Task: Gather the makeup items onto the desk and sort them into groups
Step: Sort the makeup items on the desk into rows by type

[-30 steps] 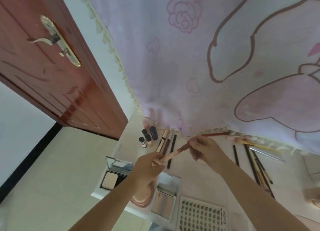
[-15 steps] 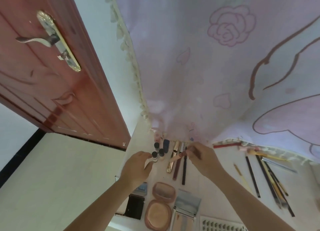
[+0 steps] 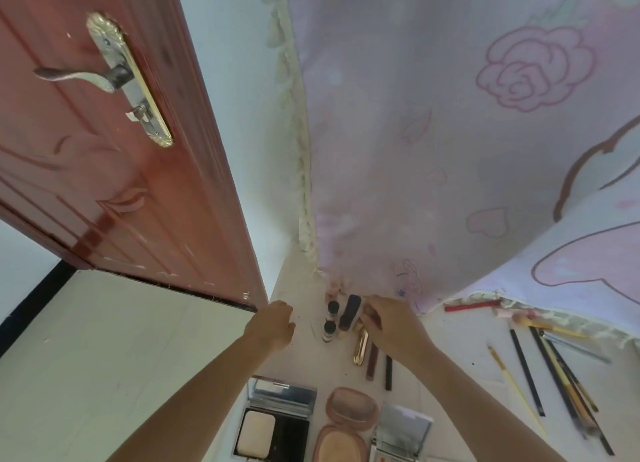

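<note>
Gold catches the light on a lip tube [image 3: 361,346] lying just below the right hand [image 3: 391,326], whose fingers [image 3: 370,314] curl down among the upright sticks at the back of the white desk [image 3: 460,344]; whether they pinch an item there I cannot tell, since the hand hides its own tips. The left hand [image 3: 272,326] hovers loosely curled and holds nothing, two small bottles [image 3: 330,319] and a dark blue tube [image 3: 349,312] standing between both sets of fingers. Judging by the rows, a lip item is being set into its group; next, the fingers must let go without toppling the neighbours.
</note>
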A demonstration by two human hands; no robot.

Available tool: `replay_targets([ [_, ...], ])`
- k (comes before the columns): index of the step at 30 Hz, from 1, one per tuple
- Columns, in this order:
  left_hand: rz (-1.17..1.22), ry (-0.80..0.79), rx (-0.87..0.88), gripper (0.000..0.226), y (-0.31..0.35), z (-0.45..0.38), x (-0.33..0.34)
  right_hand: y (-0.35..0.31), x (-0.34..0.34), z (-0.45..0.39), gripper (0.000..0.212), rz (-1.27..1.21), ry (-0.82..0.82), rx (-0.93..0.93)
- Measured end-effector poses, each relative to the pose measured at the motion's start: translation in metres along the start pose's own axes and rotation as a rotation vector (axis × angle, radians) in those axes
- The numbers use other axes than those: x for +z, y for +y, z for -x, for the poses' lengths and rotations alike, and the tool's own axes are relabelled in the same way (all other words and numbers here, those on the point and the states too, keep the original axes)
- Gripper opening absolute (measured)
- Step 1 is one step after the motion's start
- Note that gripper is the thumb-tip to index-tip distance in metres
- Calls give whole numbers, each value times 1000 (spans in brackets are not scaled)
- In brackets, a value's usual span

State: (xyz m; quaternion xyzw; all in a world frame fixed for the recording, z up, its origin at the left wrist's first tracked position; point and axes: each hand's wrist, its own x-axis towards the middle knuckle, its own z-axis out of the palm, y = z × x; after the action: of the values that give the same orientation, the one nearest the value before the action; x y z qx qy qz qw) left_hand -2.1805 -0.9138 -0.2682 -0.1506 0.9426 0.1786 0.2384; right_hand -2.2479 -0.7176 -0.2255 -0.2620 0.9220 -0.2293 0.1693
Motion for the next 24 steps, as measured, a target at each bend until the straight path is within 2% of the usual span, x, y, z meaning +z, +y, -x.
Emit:
replay_targets([
  [9, -114, -147, 82, 77, -4, -5, 14, 6, -1, -1, 7, -27, 8, 63],
  [18, -148, -152, 85, 80, -5, -7, 21, 12, -7, 1, 6, -107, 5, 128],
  [21, -161, -154, 84, 80, -5, -9, 23, 20, -16, 3, 17, -213, -15, 208],
  [24, -172, -148, 85, 80, -5, -11, 24, 33, -28, 0, 13, -256, -68, 313],
])
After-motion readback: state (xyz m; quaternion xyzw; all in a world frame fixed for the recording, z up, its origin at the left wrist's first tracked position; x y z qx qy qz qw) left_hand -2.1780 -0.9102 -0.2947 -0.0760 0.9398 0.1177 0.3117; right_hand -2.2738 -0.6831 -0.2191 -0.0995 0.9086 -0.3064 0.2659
